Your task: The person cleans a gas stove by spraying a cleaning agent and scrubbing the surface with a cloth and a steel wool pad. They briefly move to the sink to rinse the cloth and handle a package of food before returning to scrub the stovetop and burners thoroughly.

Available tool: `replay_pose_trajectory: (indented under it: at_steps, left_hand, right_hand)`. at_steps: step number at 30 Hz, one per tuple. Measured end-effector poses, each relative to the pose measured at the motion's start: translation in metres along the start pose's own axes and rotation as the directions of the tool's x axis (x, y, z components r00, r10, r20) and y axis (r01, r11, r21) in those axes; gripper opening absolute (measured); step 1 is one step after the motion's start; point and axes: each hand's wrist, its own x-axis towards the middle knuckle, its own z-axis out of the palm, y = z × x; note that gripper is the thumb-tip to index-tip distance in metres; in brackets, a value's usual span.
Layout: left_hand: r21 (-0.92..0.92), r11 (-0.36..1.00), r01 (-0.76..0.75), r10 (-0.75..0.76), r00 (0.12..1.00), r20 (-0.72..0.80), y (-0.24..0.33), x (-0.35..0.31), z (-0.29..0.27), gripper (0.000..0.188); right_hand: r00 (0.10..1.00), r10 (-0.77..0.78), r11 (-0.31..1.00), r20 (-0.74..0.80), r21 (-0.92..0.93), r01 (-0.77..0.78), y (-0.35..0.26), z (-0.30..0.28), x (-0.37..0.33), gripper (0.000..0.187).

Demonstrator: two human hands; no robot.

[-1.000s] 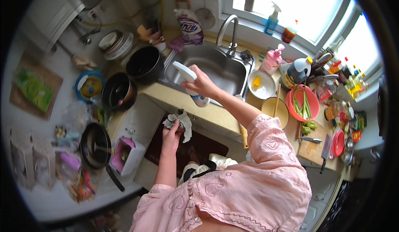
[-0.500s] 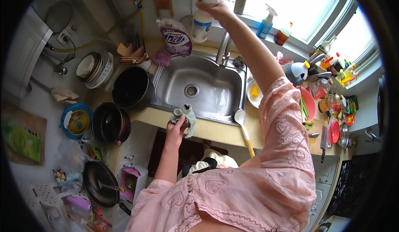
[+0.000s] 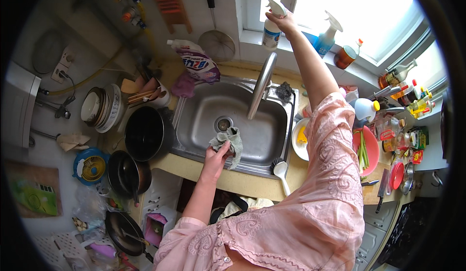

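Observation:
My right hand (image 3: 286, 22) is closed round the neck of a white spray bottle (image 3: 271, 35), held upright at the windowsill (image 3: 250, 39) beyond the sink. To its right on the sill stand a blue spray bottle (image 3: 326, 42) and a bottle of reddish-brown liquid (image 3: 346, 56). My left hand (image 3: 216, 160) grips a crumpled grey-green cloth (image 3: 234, 147) over the near edge of the steel sink (image 3: 194, 110). The tap (image 3: 262, 84) reaches over the basin, and a dark scouring pad (image 3: 284, 92) lies at the far right corner. Beside the sink's near right corner rests a white-handled brush (image 3: 281, 174).
Black pots (image 3: 148, 134) and a pan (image 3: 127, 174) crowd the left counter beside stacked bowls (image 3: 103, 107). A purple-and-white detergent pouch (image 3: 196, 62) stands behind the sink. On the right are a white plate (image 3: 299, 147), a pink basin (image 3: 371, 149) and a knife (image 3: 382, 186).
My right hand has carried the white spray bottle right, from behind the sink to the windowsill. My left hand, with the cloth, has moved forward over the basin's near edge. The view has shifted.

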Motion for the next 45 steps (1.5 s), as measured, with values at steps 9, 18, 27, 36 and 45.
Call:
replay_pose_trajectory:
  at_steps: [9,18,27,36,45]
  left_hand:
    - [0.044,0.999,0.026,-0.029,0.998,0.062,0.003,0.031,0.025,0.021]
    - [0.026,0.998,0.053,-0.054,0.997,0.051,-0.005,0.033,0.019,0.02]
    - [0.069,0.993,0.093,-0.095,0.995,0.025,-0.015,0.018,0.013,0.02]
    - [0.053,0.998,0.036,-0.033,0.998,-0.062,-0.019,-0.012,-0.013,0.019]
    - [0.01,0.993,-0.114,0.113,0.993,0.016,-0.027,-0.057,-0.054,0.023]
  right_hand:
    - [0.987,-0.157,0.96,-0.034,-0.239,0.145,0.023,0.002,0.031,0.051]
    - [0.989,-0.08,0.996,-0.121,0.02,0.083,0.029,-0.008,-0.024,0.058]
    - [0.95,0.31,0.603,0.021,-0.777,-0.18,0.227,0.019,-0.169,0.019]
    - [0.919,0.38,0.687,-0.101,-0.635,-0.354,0.208,0.049,-0.215,0.018]
    - [0.961,0.133,0.963,0.241,-0.261,-0.068,0.127,0.064,-0.342,0.024]
